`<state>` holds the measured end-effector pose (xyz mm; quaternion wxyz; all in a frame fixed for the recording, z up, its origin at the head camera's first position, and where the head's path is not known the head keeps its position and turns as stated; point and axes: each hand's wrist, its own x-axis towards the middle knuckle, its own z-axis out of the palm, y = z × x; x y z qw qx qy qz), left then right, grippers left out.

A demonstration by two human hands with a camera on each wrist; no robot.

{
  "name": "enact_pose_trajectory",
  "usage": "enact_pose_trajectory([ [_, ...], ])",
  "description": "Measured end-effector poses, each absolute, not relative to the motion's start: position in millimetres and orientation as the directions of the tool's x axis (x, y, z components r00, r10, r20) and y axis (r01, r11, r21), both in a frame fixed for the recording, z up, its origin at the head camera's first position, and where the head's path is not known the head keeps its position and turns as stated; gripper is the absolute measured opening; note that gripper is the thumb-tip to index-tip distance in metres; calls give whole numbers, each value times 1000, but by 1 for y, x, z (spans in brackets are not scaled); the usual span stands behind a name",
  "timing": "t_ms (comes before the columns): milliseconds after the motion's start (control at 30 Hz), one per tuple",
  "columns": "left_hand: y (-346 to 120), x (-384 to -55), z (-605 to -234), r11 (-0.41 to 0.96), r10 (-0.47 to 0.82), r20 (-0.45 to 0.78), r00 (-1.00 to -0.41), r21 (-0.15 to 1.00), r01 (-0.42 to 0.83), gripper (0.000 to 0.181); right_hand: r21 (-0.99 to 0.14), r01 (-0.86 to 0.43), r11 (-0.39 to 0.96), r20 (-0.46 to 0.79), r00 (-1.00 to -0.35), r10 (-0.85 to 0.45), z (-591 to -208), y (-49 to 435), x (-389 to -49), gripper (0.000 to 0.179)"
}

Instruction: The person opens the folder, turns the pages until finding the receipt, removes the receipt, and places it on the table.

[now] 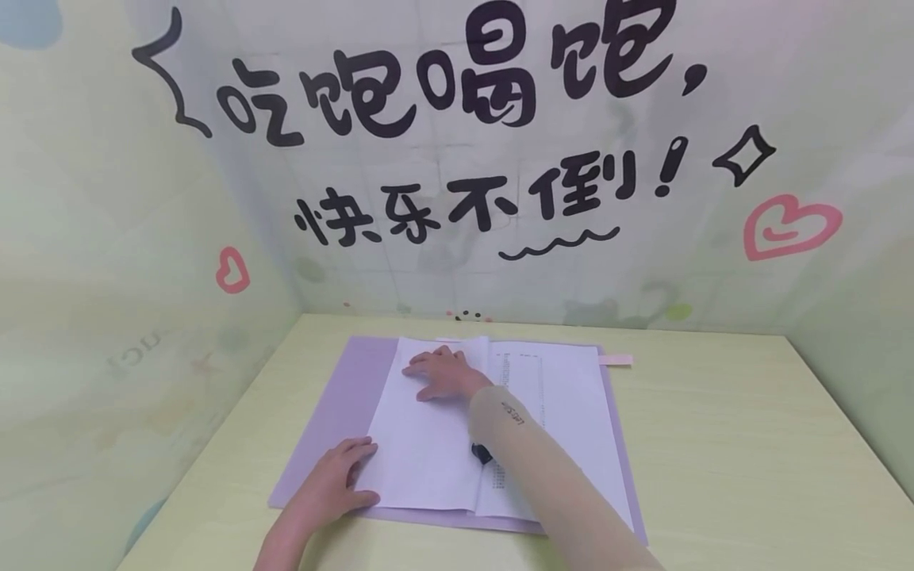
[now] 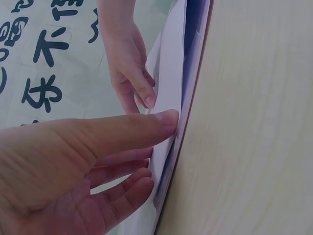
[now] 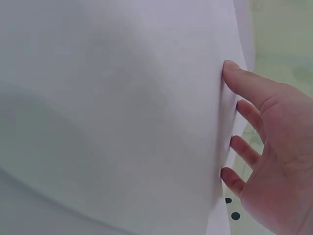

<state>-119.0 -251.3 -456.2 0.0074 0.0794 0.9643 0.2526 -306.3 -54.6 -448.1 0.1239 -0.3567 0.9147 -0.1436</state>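
Observation:
A purple folder (image 1: 324, 420) lies spread on the table, with white printed sheets (image 1: 571, 396) on its right side. A blank white page (image 1: 421, 444) lies turned over towards the left. My right hand (image 1: 446, 374) rests on this page near its top, fingers spread and fingertips touching the paper; the right wrist view shows the same hand (image 3: 279, 132) against the white surface. At the lower left, my left hand (image 1: 332, 484) touches the page's edge with thumb and fingers, also seen with the left hand (image 2: 93, 161) in the left wrist view.
The pale wooden table (image 1: 728, 444) extends right of the folder. A pink tab (image 1: 616, 360) sticks out at the folder's right edge. Behind stands a light wall curtain (image 1: 443, 277) with black lettering. A small black object (image 1: 481, 453) shows beneath my right forearm.

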Motion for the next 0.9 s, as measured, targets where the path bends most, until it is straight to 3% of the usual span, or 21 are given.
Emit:
enact_pose_trajectory([
  [233,-251,-119,-458,855,158,23,-987,497,148,69,-401,-615,679,-83,-714,-696,-444,-49,-308,49],
  [433,-252,-119,-459,844,154,17,-988,517,141,68,-509,-580,636,-6,-737,-676,-430,-30,-310,47],
  [900,-253,-120,-461,854,180,46,-983,489,179,69,-653,-420,630,105,-874,-474,-411,64,-312,47],
])
